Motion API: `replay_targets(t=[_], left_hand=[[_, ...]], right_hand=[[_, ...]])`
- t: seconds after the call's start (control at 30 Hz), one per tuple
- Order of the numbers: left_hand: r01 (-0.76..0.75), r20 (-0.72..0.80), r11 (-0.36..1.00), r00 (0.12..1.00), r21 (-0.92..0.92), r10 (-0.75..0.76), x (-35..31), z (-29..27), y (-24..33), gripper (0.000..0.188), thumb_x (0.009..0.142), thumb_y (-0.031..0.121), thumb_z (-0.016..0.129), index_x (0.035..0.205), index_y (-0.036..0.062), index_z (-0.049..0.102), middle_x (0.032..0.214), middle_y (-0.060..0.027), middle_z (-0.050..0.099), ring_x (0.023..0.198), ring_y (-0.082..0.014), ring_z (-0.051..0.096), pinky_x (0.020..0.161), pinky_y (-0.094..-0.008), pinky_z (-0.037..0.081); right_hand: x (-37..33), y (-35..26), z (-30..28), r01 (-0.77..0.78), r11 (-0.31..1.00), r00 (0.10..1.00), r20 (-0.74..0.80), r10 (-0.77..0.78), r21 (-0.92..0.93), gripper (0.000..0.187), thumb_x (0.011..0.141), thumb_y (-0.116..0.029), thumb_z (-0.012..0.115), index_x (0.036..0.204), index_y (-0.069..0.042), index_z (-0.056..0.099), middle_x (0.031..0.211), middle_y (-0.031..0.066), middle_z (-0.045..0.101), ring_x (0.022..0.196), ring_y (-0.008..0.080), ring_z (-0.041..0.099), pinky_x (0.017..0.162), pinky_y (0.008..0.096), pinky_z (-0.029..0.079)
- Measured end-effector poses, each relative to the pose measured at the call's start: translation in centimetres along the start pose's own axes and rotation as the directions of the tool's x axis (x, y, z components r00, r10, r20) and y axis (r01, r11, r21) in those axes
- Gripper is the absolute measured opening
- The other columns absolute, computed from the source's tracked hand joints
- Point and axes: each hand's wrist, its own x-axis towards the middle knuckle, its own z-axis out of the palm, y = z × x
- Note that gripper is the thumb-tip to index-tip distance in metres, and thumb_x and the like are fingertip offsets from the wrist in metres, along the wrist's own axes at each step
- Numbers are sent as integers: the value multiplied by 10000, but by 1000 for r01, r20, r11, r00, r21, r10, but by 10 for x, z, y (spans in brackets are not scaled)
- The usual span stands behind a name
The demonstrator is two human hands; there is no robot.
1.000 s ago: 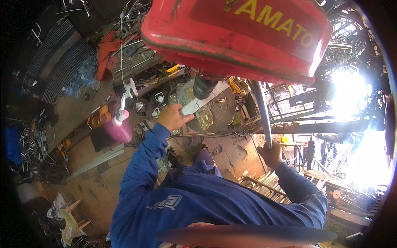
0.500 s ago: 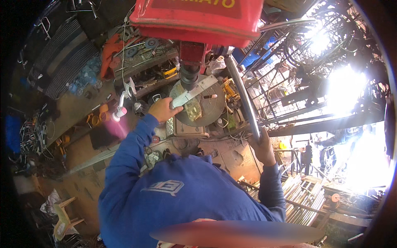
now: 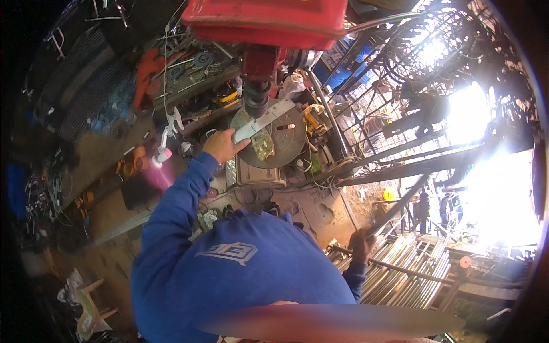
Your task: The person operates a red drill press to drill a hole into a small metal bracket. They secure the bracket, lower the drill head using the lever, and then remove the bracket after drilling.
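My left hand (image 3: 222,147) grips the near end of a flat metal bar (image 3: 267,122), thumb on top. The bar lies slantwise over a worn, yellowish block (image 3: 263,146) on the round table (image 3: 290,147) of a drill press. Right above the bar is the dark chuck (image 3: 257,102); I cannot see whether its bit touches the metal. The red drill press head (image 3: 264,26) fills the top of the view. Off to the right and low, my right hand (image 3: 361,244) is closed around a long dark lever (image 3: 401,204) that slants up and away.
A cluttered bench (image 3: 197,86) with discs and tools runs behind on the left. A pink-and-white lamp (image 3: 162,156) stands left of my hand. Metal rods (image 3: 406,274) are stacked at lower right, below tangled metal. A small wooden stool (image 3: 91,308) is at lower left.
My right hand has come down and toward me, and the lever in it now slants the other way. My left hand still holds the bar in place. The view has shifted slightly.
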Motion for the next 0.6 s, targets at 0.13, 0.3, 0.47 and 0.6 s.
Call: replay_targets(t=[0.13,0.3,0.47,0.6], left_hand=[[-14,7,999,1000,30,14,2,2,0,631,858,620,625,981,1,651,894,-263,689,869,-446,662,762,-515,519],[-28,-23,996,999,85,30,0,2,5,651,873,631,604,1024,-1,652,885,-266,686,885,-469,651,774,-536,505],[-7,-45,993,999,119,13,-1,1,8,630,861,640,608,1019,33,668,880,-260,695,880,-469,657,785,-538,517],[32,-25,987,999,156,-29,1,4,5,670,859,674,581,1037,34,667,938,-250,703,913,-449,665,810,-531,521]], right_hand=[[82,-95,46,213,975,975,-73,-209,59,237,1032,-332,526,944,-113,548,740,-1,531,611,91,507,534,263,430],[167,-295,115,468,605,796,-8,-606,644,433,1004,-526,448,741,-182,435,608,-23,347,521,119,316,510,305,345],[236,-421,202,568,308,684,-229,-693,763,291,968,-364,588,790,-142,528,622,28,537,482,159,494,444,311,416],[251,-436,245,550,317,683,-198,-703,772,473,985,-550,528,721,-178,402,527,-35,369,397,102,357,380,279,336]])
